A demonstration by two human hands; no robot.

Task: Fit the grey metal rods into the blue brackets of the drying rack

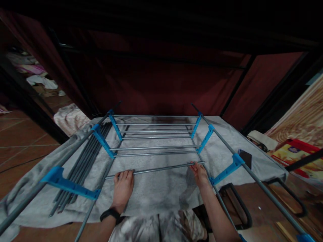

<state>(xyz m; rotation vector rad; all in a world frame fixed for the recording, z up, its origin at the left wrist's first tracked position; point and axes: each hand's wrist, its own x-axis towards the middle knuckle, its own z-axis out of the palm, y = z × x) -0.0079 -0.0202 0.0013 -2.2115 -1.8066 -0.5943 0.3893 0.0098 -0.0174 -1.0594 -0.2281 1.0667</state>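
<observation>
A loose grey metal tube (161, 168) lies crosswise in front of me, between the two sides of a rack frame. My left hand (123, 185) is closed over it near its left end. Near the other end, my right hand (199, 171) pinches the same tube with its fingertips. The frame has long side poles (227, 144) with blue plastic brackets, one at the near left (72, 185) and one at the near right (227, 169). Farther back, several crossbars (156, 148) span between the blue brackets on both sides. The tube's left end touches or overlaps the left lower pole; I cannot tell which.
A bundle of several grey tubes (83, 161) lies on the grey cloth (161, 191) at the left. A dark flat object (245, 158) rests on the cloth at the right. Beyond stand a red-and-yellow package (295, 156) and a black metal chair frame (239, 205). Dark red fabric (161, 87) hangs behind.
</observation>
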